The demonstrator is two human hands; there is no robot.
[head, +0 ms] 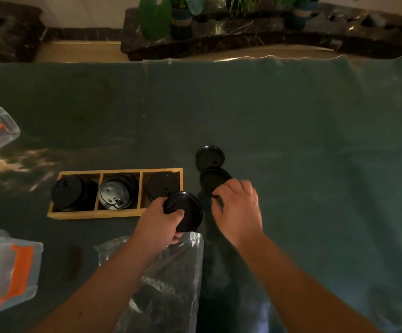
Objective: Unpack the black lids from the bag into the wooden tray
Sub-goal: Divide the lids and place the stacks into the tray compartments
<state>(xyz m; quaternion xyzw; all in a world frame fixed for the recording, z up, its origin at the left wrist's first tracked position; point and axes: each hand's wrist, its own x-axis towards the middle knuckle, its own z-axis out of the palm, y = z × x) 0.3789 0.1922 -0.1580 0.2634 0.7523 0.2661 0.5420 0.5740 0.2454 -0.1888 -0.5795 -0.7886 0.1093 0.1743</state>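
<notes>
- At the far left edge two clear plastic boxes [7, 267] with orange parts stand on the table [291, 121], which has a dark green cover.
- The wooden tray [94, 215] lies left of the centre and has three compartments in a row. The left one holds a stack of black lids [71, 192], the middle one a stack that shows a pale underside [113, 194], and the right one a lid [162, 186] lying flat.
- The left hand [159, 222] is clenched around a small stack of lids [186, 211], gripped at the rim, just beside the near right corner of the tray.
- The clear plastic bag [171, 280] lies crumpled under the left forearm, and dark lids show through it.
- Two more lids lie on the table right of the tray: one [210, 156] is free, and the right hand [237, 207] pinches the nearer one [213, 180] at its edge with the fingertips.
- I judge the lids to be light, thin and a little flexible, with a smooth surface, so they may slip. A hold across the rim with thumb and fingers seems safest, and nested lids may stick together.
</notes>
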